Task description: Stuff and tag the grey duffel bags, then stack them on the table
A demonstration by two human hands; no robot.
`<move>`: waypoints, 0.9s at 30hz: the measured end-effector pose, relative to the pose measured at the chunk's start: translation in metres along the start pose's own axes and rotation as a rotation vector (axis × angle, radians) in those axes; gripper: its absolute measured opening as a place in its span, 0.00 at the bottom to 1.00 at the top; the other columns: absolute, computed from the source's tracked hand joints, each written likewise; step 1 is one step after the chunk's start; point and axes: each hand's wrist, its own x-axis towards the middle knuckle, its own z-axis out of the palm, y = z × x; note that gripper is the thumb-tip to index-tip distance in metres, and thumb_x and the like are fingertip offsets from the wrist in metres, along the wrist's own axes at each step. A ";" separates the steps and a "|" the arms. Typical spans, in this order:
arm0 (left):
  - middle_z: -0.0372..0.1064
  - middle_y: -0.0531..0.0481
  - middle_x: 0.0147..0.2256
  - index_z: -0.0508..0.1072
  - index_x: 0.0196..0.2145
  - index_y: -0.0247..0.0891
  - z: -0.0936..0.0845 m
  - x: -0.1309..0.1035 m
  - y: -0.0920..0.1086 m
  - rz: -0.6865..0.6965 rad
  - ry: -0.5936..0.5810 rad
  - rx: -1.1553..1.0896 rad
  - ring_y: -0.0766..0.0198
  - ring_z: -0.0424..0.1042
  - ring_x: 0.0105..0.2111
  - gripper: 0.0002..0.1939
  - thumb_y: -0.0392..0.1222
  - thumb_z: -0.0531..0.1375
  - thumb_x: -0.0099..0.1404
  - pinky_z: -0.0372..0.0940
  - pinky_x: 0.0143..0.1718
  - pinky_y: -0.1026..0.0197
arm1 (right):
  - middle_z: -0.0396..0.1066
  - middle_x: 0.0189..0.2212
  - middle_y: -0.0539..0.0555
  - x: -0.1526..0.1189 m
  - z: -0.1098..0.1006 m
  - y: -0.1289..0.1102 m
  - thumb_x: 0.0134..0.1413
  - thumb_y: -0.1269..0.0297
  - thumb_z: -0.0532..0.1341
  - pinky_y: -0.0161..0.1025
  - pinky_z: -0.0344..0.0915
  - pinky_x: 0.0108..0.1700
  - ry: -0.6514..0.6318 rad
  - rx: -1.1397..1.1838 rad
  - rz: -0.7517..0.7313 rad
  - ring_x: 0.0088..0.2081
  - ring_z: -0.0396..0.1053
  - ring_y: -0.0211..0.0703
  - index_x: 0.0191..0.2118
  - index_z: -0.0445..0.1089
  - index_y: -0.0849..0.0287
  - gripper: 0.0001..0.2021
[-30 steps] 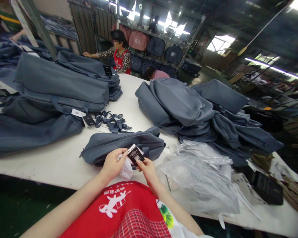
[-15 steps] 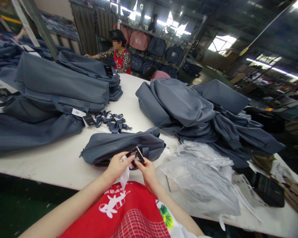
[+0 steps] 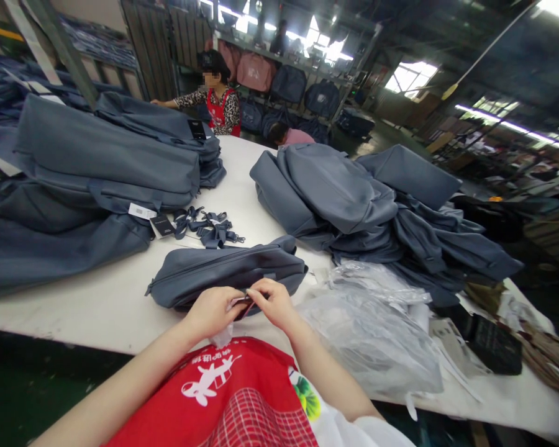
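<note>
A blue-grey bag [image 3: 214,268] lies on the white table in front of me. At its near side, my left hand [image 3: 214,311] is closed on a black tag [image 3: 243,306], with a crumpled white piece [image 3: 222,337] hanging beneath its fingers. My right hand [image 3: 274,303] pinches the other side of the same tag at its upper edge. The tag is tilted and mostly covered by my fingers. Dark blue straps with hooks [image 3: 214,227] lie just beyond the bag.
Blue-grey bags [image 3: 107,155] are piled at the left, with tags. Another pile [image 3: 335,186] stands at the right, behind clear plastic bags [image 3: 372,335]. A person in a red apron [image 3: 221,105] is across the white table [image 3: 97,310]. A black box [image 3: 496,344] sits far right.
The black tag has tilted from facing me to nearly edge-on. My right hand has moved up to its top edge, and the white piece hangs lower and more bunched. The view has shifted slightly.
</note>
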 end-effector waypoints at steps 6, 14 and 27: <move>0.78 0.52 0.36 0.79 0.38 0.45 -0.018 0.001 -0.003 -0.100 -0.054 -0.165 0.57 0.75 0.35 0.11 0.45 0.58 0.61 0.64 0.38 0.63 | 0.71 0.26 0.52 0.015 0.000 -0.001 0.52 0.51 0.63 0.38 0.64 0.38 0.162 0.507 0.232 0.30 0.67 0.41 0.24 0.72 0.58 0.15; 0.78 0.52 0.40 0.79 0.39 0.40 -0.050 -0.005 -0.001 -0.054 -0.222 -0.438 0.56 0.75 0.39 0.13 0.43 0.58 0.59 0.66 0.43 0.62 | 0.72 0.22 0.51 0.024 0.001 -0.013 0.48 0.52 0.66 0.36 0.63 0.31 0.090 0.628 0.280 0.24 0.65 0.37 0.23 0.73 0.59 0.15; 0.78 0.54 0.34 0.78 0.37 0.38 -0.068 -0.021 -0.012 -0.117 -0.467 -0.311 0.61 0.74 0.33 0.13 0.44 0.60 0.57 0.64 0.36 0.67 | 0.74 0.27 0.53 0.018 -0.013 -0.017 0.53 0.54 0.62 0.33 0.60 0.28 0.001 0.381 0.164 0.26 0.66 0.36 0.29 0.74 0.60 0.13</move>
